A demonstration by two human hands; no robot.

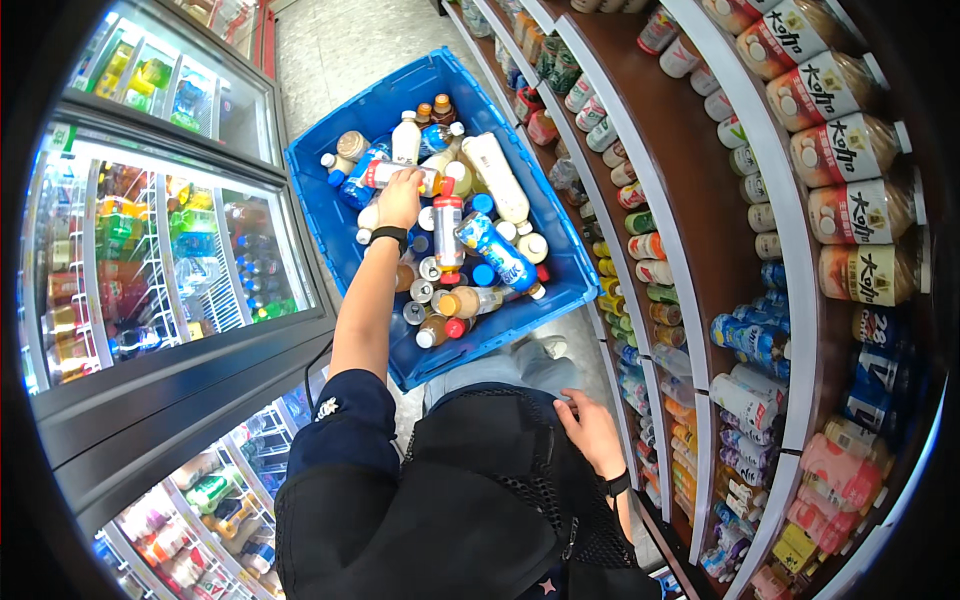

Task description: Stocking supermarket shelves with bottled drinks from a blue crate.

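- Bottle (379,175), red-and-white, is clamped in your left hand (400,200), other bottles (447,232) crowding it in the blue crate (500,333).
- Your right hand (592,434) hangs, fingers apart, by your leg (548,372).
- Fridge (180,372) and shelves (695,190) flank you.

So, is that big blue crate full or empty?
Well filled, not empty: bottles and cans crowd the blue crate, some lying across others, though bare wall shows around them. The left hand is inside.
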